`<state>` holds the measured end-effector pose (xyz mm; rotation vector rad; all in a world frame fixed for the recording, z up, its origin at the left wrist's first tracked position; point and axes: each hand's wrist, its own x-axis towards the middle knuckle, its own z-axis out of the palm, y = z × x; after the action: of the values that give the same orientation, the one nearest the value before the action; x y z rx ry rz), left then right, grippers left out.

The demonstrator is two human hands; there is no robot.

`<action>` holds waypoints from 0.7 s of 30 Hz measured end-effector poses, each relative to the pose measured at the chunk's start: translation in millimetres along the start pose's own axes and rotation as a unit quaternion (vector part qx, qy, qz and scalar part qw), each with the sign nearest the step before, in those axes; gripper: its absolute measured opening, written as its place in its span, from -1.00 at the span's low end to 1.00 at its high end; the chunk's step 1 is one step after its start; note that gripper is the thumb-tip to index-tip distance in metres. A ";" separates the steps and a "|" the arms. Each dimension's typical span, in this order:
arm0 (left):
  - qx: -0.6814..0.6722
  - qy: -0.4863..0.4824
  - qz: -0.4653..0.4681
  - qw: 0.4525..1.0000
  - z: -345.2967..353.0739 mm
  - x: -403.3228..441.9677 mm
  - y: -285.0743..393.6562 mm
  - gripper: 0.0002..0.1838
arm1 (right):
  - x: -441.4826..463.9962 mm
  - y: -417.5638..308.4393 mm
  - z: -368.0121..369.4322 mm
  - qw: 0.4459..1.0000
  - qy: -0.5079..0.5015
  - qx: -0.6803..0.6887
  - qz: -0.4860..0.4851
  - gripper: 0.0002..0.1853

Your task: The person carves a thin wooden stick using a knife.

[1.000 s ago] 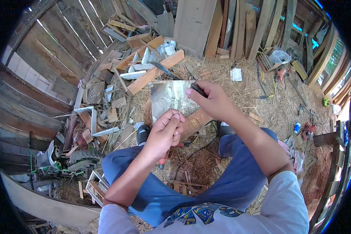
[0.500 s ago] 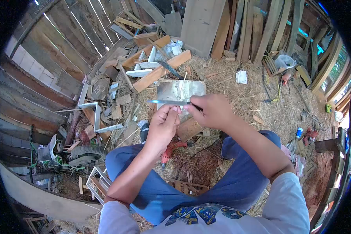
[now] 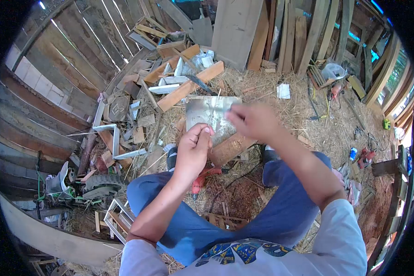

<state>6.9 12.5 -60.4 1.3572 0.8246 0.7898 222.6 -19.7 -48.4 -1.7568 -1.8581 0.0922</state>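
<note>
Thin stick [image 3: 215, 101] in pinching left hand [image 3: 194, 145], knife [image 3: 222, 109] in closed right hand [image 3: 253, 120].

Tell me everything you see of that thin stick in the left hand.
The thin stick looks pale, straight and wooden. The left hand pinches its near end between thumb and fingers; the rest points away from the body, slanting slightly right, with a greyish sheet behind. The right hand is blurred close by; whether anything there touches the stick is unclear.

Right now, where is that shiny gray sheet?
In the head view, the shiny gray sheet is near the middle, just beyond the left hand and mostly left of the right hand, with a brown board by its near edge.
</note>
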 end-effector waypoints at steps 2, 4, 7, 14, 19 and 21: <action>0.020 0.004 0.022 1.000 -1.8 2.2 -5.9 -0.81 | -4.9 -8.5 5.2 0.999 -0.022 -0.020 -0.034 -0.61; 0.057 0.019 0.066 0.996 -3.6 5.4 -14.4 -0.80 | -2.6 -7.9 9.1 0.999 -0.008 -0.034 -0.018 -0.60; 0.046 0.018 0.057 0.997 -8.4 13.2 -16.7 -0.80 | 0.4 -3.1 9.5 0.999 -0.013 -0.027 -0.030 -0.59; 0.045 0.026 0.019 0.998 -9.6 12.7 -18.0 -0.80 | 6.5 4.3 11.5 0.998 -0.028 -0.047 -0.015 -0.56; 0.052 0.020 0.014 0.998 -8.4 9.2 -17.1 -0.80 | 6.0 10.4 15.1 0.999 -0.026 -0.035 0.024 -0.60; 0.059 0.013 0.016 0.998 -4.8 4.1 -15.7 -0.80 | 10.5 17.7 5.4 0.998 -0.016 -0.049 0.021 -0.61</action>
<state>4.9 17.6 -76.5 1.4701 0.8834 0.7947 236.3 -5.7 -56.7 -1.8717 -1.8761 0.0468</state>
